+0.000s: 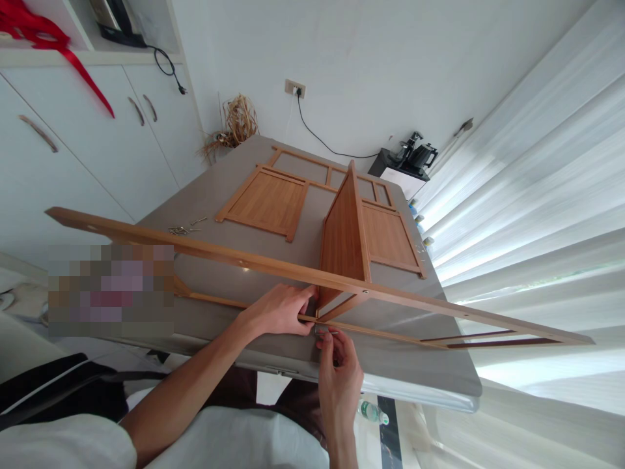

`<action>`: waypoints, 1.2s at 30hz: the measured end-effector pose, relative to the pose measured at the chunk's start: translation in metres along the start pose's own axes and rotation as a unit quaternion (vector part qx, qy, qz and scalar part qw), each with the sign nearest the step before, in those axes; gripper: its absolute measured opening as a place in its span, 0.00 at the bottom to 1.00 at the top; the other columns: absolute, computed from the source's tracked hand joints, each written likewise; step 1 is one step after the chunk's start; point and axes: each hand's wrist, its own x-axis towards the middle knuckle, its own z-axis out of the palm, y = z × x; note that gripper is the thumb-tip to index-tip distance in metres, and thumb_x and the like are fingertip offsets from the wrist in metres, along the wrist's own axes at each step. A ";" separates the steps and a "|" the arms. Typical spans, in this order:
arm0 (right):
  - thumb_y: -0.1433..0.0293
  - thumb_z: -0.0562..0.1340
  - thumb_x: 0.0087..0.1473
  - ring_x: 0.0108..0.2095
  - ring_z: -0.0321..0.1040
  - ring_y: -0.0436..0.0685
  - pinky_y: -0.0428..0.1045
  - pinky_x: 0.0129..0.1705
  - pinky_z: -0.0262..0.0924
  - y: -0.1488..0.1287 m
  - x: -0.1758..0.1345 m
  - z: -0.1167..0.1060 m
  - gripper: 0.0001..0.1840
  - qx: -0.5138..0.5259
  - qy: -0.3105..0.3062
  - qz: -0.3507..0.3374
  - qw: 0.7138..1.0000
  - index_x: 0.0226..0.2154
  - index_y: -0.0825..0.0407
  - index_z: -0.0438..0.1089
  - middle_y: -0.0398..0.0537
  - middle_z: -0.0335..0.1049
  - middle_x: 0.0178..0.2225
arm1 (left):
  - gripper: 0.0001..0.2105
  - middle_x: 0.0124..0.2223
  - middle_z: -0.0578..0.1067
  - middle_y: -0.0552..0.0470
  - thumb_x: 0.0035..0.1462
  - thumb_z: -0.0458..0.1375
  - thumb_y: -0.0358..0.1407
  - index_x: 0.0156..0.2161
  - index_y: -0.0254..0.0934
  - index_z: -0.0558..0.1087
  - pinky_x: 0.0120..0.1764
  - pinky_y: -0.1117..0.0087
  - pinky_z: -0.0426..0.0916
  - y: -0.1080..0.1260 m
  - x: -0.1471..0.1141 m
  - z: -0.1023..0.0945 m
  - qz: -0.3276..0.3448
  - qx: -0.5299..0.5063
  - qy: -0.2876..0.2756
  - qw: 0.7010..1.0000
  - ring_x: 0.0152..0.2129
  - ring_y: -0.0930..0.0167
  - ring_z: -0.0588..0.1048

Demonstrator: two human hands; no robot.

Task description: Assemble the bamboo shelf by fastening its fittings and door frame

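A grey rectangular tabletop (pixel 273 195) carries a half-built piece of flat-pack furniture: a long brown wooden frame rail (pixel 420 303) stands on edge across the near side, with an upright brown wood-grain panel (pixel 344 238) meeting it at right angles, and a flat brown lattice frame with two wood panels (pixel 273 202) lies behind. The step in hand appears to be fastening the upright panel to the rail at their lower joint; the next move would seem to call for keeping the two pieces square while the fastener is driven straight in, with the rail held from tipping. The left hand (pixel 280 312) curls around the thin lower bar of the rail just beside the joint, fingers closed over it and thumb tucked beneath, steadying the frame. The right hand (pixel 342 365) rises from below the table edge, fingertips drawn together in a pinch on a small silver metal fitting (pixel 323 332) held at the joint; whether it is a screw or a key cannot be told. A scatter of small metal screws (pixel 183 229) lies on the table well to the left, apart from both hands
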 end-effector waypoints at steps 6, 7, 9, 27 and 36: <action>0.52 0.56 0.63 0.36 0.77 0.54 0.46 0.37 0.66 0.001 -0.006 0.000 0.20 -0.049 0.000 -0.039 0.998 0.42 0.49 0.73 0.47 0.80 0.38 | 0.14 0.31 0.78 0.58 0.50 0.64 0.44 0.38 0.42 0.66 0.29 0.67 0.59 0.001 0.000 -0.001 -0.005 0.000 -0.003 1.000 0.27 0.66 0.76; 0.52 0.56 0.64 0.35 0.77 0.54 0.46 0.36 0.65 0.001 -0.007 0.000 0.20 -0.059 0.003 -0.047 0.997 0.41 0.49 0.73 0.47 0.80 0.38 | 0.14 0.31 0.78 0.58 0.50 0.63 0.43 0.38 0.42 0.66 0.29 0.68 0.59 0.001 0.000 -0.001 -0.005 -0.002 -0.002 1.000 0.27 0.66 0.77; 0.53 0.55 0.64 0.34 0.76 0.54 0.45 0.35 0.65 0.001 -0.008 0.000 0.20 -0.073 0.014 -0.062 0.995 0.41 0.49 0.73 0.46 0.79 0.36 | 0.14 0.30 0.78 0.59 0.50 0.63 0.43 0.38 0.42 0.66 0.29 0.67 0.59 0.001 0.000 -0.001 -0.006 -0.004 -0.002 1.000 0.27 0.66 0.76; 0.64 0.54 0.69 0.35 0.75 0.51 0.45 0.40 0.66 0.007 -0.012 0.009 0.14 -0.204 0.059 -0.264 0.941 0.45 0.49 0.74 0.46 0.78 0.36 | 0.15 0.30 0.77 0.57 0.51 0.64 0.45 0.40 0.42 0.66 0.28 0.67 0.58 0.003 0.000 -0.004 -0.001 -0.005 -0.013 1.000 0.26 0.66 0.76; 0.64 0.52 0.70 0.40 0.76 0.54 0.48 0.43 0.67 0.010 -0.014 0.009 0.16 -0.222 0.057 -0.261 0.938 0.48 0.49 0.74 0.48 0.79 0.40 | 0.14 0.30 0.77 0.57 0.51 0.64 0.43 0.39 0.41 0.67 0.27 0.68 0.57 0.003 0.000 -0.005 -0.010 -0.022 -0.016 1.000 0.26 0.67 0.75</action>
